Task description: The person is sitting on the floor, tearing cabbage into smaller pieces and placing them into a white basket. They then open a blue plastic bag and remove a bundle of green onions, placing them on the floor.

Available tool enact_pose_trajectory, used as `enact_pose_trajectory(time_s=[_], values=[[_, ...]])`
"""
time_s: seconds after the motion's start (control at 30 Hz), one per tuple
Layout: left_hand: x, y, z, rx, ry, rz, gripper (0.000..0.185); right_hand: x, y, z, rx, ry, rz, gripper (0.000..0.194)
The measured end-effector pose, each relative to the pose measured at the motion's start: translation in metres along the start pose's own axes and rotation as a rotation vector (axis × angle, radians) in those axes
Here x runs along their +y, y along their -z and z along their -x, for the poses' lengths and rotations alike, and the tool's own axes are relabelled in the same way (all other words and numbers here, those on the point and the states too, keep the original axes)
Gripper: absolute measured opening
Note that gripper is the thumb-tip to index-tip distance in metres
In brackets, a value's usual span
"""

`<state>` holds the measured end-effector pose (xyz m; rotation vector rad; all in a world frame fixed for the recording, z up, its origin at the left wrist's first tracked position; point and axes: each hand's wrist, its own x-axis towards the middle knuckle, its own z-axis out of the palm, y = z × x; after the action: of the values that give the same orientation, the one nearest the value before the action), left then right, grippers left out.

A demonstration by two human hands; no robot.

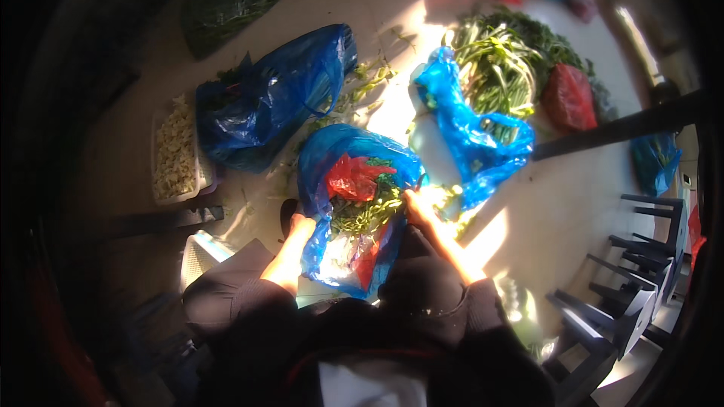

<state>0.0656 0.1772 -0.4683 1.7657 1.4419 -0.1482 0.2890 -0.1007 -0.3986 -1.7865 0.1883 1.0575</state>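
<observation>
An open blue plastic bag [325, 150] lies between my knees, its mouth facing up. Inside it are green leafy stems [370, 212] and a crumpled red plastic bag [353, 178]. My left hand [304, 226] grips the bag's left rim. On the opposite side, my right hand [416, 207] is closed on the right rim, in bright sunlight. A small dark object shows by the right fingers, too blurred to name. Clear and red plastic shows in the bag's near part.
A fuller blue bag [271, 99] lies ahead left, beside a plastic tub [176, 161] of pale pieces. Ahead right are a blue bag [452, 107], long green vegetables [498, 68] and a red bag [570, 97]. Dark stools [633, 305] stand right. Loose stems [367, 82] litter the floor.
</observation>
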Motion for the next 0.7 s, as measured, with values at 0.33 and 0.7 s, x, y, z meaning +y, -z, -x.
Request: enact_pose_trajectory(time_s=[0.33, 0.7], values=[[0.25, -0.051, 0.072, -0.262, -0.342, 0.653, 0.035, -0.079, 0.087, 0.125, 0.145, 0.377, -0.409, 0.005], [0.334, -0.072, 0.141, -0.734, -0.92, 0.306, 0.038, 0.029, 0.081, 0.26, -0.012, 0.357, -0.061, 0.011]])
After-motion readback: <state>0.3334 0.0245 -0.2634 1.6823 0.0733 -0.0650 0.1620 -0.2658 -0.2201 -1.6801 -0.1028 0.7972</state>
